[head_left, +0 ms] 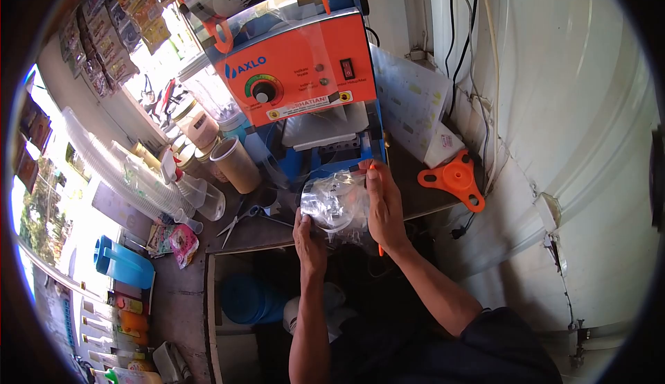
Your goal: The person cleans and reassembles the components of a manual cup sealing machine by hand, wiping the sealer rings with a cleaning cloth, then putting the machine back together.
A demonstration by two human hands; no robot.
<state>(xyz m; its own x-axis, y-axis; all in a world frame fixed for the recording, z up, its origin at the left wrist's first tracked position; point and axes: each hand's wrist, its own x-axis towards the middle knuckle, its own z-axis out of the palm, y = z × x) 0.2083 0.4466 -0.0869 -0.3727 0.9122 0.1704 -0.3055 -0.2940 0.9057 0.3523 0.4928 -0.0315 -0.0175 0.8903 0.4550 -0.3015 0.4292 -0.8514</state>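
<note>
Between my two hands is a roll of clear printed plastic film (332, 202), crumpled and shiny, in front of the orange cup sealing machine (298, 72). My left hand (309, 245) grips the roll's left side low down, its thumb on the film. My right hand (385, 207) holds the roll's right end, where an orange edge shows beside the fingers; the rest of that orange part is hidden. A loose sheet of clear film seems to hang down the machine's front. On the table to the right lies an orange three-armed roll holder (454, 180).
Scissors (240, 221) lie open left of the film. Behind them stand a tan plastic cup (234, 165), a spray bottle (201, 193) and stacked clear cups (114, 159). A blue pitcher (125, 262) is far left. Cables (478, 100) run down the right wall.
</note>
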